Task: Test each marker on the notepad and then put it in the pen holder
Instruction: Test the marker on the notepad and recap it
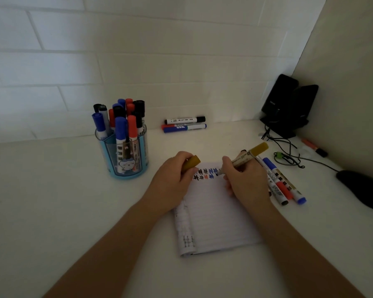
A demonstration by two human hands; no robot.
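Gold marker [249, 154]: light, stiff plastic barrel, smooth enough to twist in a slack hold. Best pinched low near the nib for writing, mid-barrel for carrying. Nib probably soft felt, apt to dry or smear if left bare, so worth capping before stowing. Likely to roll if laid down.

Held now in the right hand [243, 181], fingers [228, 164] curled round the lower barrel. Nib down on the notepad [215, 220] near its top edge, just at 3 o'clock of the test marks [205, 174] in black, blue and red. Barrel tilted, rear end rising toward 2 o'clock, well clear of the fingers.

Matching cap [192, 162] gripped in the left hand [172, 179], poking out of the curled fingers toward 2 o'clock. Hand lying over the pad's 10 o'clock corner, apparently steadying it. Cap and nib near, not touching.

Notepad: thin, floppy paper, prone to sliding without that hold.

Pen holder [116, 171] at 10 o'clock from the pad, well apart, crowded with capped blue, red and black markers. Tight entry, so better lowered upright into a gap.

3 markers [184, 125] lying at 12 o'clock by the wall. Loose markers [278, 183] just beside the right hand at 3 o'clock.

Judged stage: gold marker under test, capping and stowing not yet done.
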